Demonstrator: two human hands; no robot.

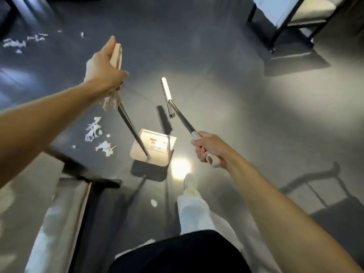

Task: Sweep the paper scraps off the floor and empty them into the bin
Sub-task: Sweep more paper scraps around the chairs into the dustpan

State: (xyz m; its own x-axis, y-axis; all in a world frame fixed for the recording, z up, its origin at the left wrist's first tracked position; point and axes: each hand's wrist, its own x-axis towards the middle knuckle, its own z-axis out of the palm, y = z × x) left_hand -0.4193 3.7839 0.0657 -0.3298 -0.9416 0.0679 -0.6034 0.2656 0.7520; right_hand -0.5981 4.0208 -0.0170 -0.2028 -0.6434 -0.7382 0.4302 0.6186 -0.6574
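Currently left hand (102, 69) fingers clasp the dustpan (159, 154) handle, right hand (208, 148) the raised brush (167, 95). Hasty strokes could scatter paper scraps (96, 134) past it.

Hands: two, the left hand (102, 69) and the right hand (208, 148).
Broom (167, 91): one.
Dustpan (155, 137): one.
Paper scraps: two scattered clusters, the far cluster (14, 43) and the near cluster (92, 129), plus one lone scrap (154, 202); the pieces in each are too blurred to count, probably several.
Black-framed furniture: two pieces, the far frame (279, 26) and the near frame (78, 174).
Shoe (190, 182): one.
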